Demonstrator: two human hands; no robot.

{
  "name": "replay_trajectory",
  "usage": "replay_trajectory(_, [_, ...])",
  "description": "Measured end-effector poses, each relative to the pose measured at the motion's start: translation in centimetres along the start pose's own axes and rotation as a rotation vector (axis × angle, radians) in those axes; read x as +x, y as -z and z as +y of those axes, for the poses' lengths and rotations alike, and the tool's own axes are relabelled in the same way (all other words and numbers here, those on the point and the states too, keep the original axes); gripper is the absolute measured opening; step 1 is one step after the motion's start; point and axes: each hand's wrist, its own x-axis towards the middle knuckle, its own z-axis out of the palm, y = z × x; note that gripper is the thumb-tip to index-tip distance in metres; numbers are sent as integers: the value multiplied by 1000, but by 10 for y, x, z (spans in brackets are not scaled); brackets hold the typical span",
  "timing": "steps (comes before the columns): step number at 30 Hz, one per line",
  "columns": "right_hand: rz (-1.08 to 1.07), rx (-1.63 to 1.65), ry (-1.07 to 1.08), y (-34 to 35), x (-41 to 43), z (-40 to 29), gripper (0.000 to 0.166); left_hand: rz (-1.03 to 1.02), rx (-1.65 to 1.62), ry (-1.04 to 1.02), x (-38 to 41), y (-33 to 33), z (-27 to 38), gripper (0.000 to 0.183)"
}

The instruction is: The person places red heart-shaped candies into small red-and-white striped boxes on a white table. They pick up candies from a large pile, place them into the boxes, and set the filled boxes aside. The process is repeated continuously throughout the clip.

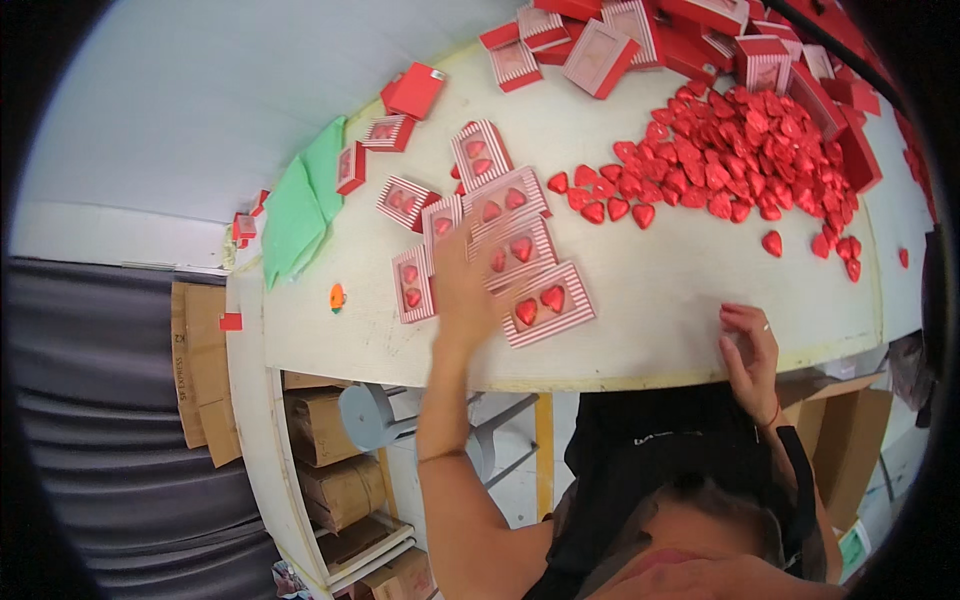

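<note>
My left hand (472, 277), blurred by motion, is spread over a group of red-and-white striped boxes with clear windows. Foil-wrapped red hearts show inside, two in the nearest box (548, 304). Whether the hand touches the boxes is not clear. A striped box (413, 285) lies to its left and another (481, 156) beyond it. My right hand (750, 345), with a ring on one finger, is at the table's near edge, its fingers loosely bent and nothing in them. Beyond it, loose red foil hearts (735, 157) lie in a large heap.
More striped boxes (600, 58) are piled at the back right. Green sheets (300, 217) and a small orange object (337, 298) lie on the left of the white table (645, 300). Below are cardboard boxes (341, 491) and a grey-blue stool (366, 416).
</note>
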Motion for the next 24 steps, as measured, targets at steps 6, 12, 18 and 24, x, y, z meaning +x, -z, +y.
replay_trajectory(6, [21,-51,22,-26,13,-15,17,157,273,517,99,-17,-255,66])
replay_trajectory(12, [165,-174,48,-30,5,-5,13,307,171,745,199,-70,-335,105])
replay_trajectory(18, [225,-264,83,-29,2,-1,11,-14,612,572,241,-98,-298,61])
replay_trajectory(24, [192,-236,155,-31,-1,2,19,395,222,-264,158,-46,-136,43])
